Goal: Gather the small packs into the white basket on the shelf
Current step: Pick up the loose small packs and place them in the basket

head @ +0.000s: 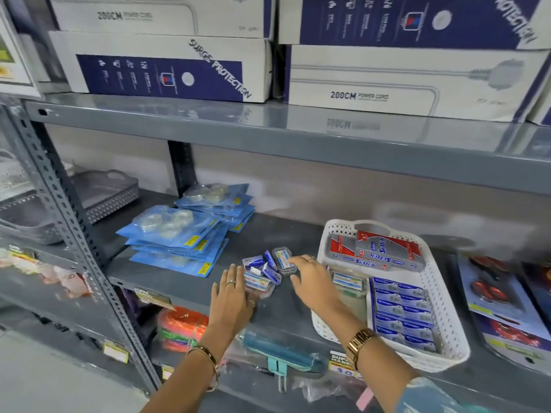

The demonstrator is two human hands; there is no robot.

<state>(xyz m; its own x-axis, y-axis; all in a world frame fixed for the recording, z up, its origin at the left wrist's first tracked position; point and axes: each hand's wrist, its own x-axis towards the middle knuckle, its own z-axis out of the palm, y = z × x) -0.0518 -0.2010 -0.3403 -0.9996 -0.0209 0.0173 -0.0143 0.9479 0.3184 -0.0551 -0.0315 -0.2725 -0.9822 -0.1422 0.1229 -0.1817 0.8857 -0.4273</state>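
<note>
Several small blue-and-white packs (266, 271) lie in a loose heap on the grey shelf (190, 286), just left of the white perforated basket (445, 305). My left hand (234, 296) rests flat against the heap's left side, fingers spread and touching a pack. From the right, my right hand (313, 280) reaches in with its fingertips against a clear-cased pack (282, 259). Neither hand has a pack closed in its fingers. The basket holds blue boxes (402, 314), red-and-silver boxes (378, 251) and one small pack (348, 281).
Stacks of blue blister cards (176, 234) lie left of the heap. A grey basket (104, 192) sits far left at the back. Carded items (501, 299) lie right of the white basket. The upper shelf (268, 126) with large boxes hangs low overhead.
</note>
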